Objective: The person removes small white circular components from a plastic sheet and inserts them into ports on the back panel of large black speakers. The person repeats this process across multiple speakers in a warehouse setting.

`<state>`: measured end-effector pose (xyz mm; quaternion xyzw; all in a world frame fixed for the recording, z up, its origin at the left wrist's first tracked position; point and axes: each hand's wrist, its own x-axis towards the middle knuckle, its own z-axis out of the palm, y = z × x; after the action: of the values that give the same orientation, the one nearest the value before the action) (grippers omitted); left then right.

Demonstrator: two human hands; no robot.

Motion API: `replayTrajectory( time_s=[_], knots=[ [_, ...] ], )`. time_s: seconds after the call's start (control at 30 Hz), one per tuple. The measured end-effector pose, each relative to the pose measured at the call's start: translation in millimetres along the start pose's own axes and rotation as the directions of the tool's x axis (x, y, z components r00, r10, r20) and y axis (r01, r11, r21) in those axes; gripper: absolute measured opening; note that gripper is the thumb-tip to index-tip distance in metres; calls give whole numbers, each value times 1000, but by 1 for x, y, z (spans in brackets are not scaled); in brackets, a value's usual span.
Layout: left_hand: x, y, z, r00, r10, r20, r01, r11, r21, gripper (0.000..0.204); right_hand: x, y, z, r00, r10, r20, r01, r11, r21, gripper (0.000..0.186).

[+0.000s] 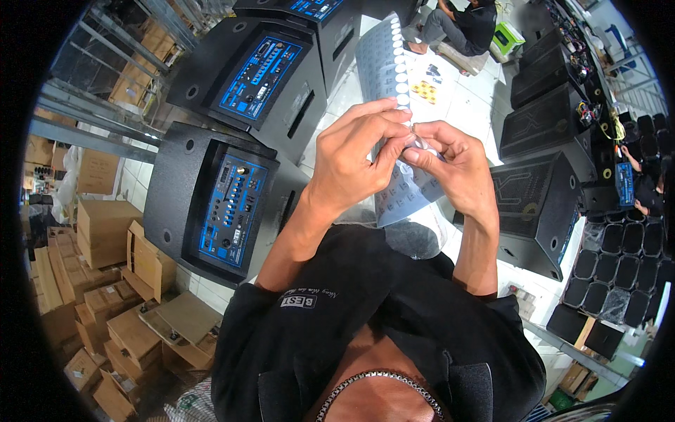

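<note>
A pale, flexible sheet of round stickers [381,67] hangs in front of me, a row of white circles along its edge. My left hand [355,151] is closed in a pinch at the middle of that edge. Close against it, the thumb and fingers of my right hand [457,165] also pinch the sheet's edge. The fingertips of both hands meet there, and whether a single sticker is peeled between them is too small to tell. Below my hands the lower part of the sheet curls toward me.
Black speaker cabinets with blue control panels [235,207] stand on my left, more black speakers [541,204] on my right. Cardboard boxes [109,232] pile up at lower left. Ahead, a person [464,32] sits low near a green box [506,39]. Another person's hand [641,207] shows at far right.
</note>
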<state>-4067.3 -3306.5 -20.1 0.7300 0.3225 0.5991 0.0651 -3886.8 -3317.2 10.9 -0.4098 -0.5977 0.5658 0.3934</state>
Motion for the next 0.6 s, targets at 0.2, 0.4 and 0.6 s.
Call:
replayTrajectory(
  time_s=[0.2, 0.4, 0.6],
  knots=[
    [-1, 2, -1, 1000, -19, -3, 19, 1000, -3, 16, -1, 0, 4, 1000, 11, -18, -11, 1000, 18, 26],
    [-2, -1, -3, 1000, -12, 9, 12, 1000, -22, 18, -1, 3, 6, 1000, -15, -25, 16, 1000, 24, 26],
    [1, -3, -7, 999, -2, 47, 4, 999, -54, 18, -2, 2, 4, 1000, -28, 0, 28, 999, -18, 26]
  ],
)
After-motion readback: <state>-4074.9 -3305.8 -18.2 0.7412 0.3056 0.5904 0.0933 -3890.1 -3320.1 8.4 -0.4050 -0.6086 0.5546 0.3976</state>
